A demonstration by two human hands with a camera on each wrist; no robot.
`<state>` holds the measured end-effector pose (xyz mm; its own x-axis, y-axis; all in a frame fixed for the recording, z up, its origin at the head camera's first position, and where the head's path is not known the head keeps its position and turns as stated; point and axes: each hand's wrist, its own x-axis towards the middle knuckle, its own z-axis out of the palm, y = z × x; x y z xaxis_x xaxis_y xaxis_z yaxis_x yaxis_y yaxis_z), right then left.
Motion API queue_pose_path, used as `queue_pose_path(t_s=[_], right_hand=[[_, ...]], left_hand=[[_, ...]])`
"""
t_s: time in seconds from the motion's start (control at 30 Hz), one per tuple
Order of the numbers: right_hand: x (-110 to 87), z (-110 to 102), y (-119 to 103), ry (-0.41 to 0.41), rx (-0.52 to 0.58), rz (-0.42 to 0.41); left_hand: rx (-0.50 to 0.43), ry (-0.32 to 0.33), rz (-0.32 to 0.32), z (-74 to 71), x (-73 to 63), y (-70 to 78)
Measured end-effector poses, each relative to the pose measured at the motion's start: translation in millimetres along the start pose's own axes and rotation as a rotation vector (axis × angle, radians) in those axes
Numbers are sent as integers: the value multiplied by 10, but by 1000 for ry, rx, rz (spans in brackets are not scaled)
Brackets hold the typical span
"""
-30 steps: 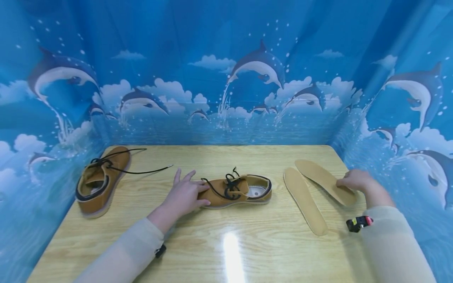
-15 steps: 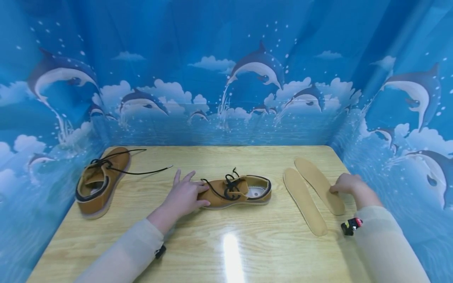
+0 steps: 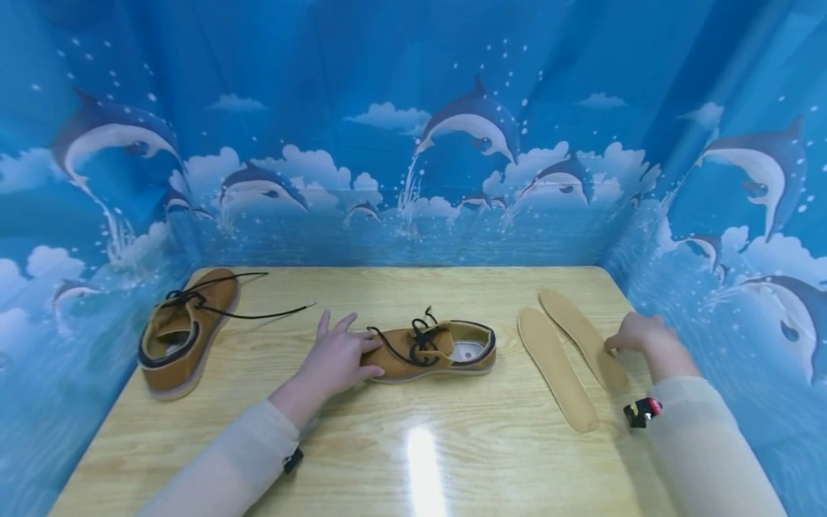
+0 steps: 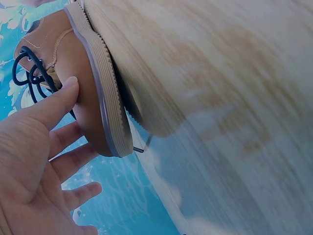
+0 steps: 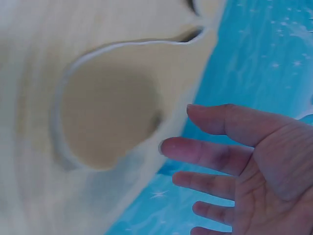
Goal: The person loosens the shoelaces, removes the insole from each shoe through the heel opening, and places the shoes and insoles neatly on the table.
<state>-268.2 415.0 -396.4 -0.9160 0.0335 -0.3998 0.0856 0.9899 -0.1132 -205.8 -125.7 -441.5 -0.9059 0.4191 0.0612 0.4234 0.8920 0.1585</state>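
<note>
In the head view a brown lace-up shoe [image 3: 402,353] lies mid-table, toe to the left. My left hand [image 3: 332,359] pinches its toe between thumb and fingers; in the left wrist view the thumb [image 4: 63,98] presses the brown upper. Two tan insoles lie side by side to the right of the shoe. Beside the outer insole [image 3: 575,323] is my right hand [image 3: 649,343]. In the right wrist view its fingers [image 5: 210,154] are extended, apart from the insole's rounded end [image 5: 107,112], holding nothing. Nearer the shoe lies the inner insole [image 3: 557,370].
A second brown shoe [image 3: 177,352] stands at the table's left edge, its black laces [image 3: 258,317] trailing rightward. The wooden table [image 3: 491,459] is bordered by a blue dolphin-print curtain [image 3: 400,143] at the back and sides.
My right hand has let go of the outer insole, which has come to lie beside the other one, slightly left of before. My left hand and the shoe stay in place.
</note>
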Motion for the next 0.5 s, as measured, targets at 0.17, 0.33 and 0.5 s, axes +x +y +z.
queue_pose_path(t_s=[0.17,0.33,0.5], right_hand=[[-104,-122,-107,60,-21,-34],[-200,-214,-278,103,-42,-54],[-298,-296,-510,130,-48,-78]], left_hand=[[-2,5,-1,4,1,4],[0,13,4,12,5,2],[-8,8,-1,9,-2,-4]])
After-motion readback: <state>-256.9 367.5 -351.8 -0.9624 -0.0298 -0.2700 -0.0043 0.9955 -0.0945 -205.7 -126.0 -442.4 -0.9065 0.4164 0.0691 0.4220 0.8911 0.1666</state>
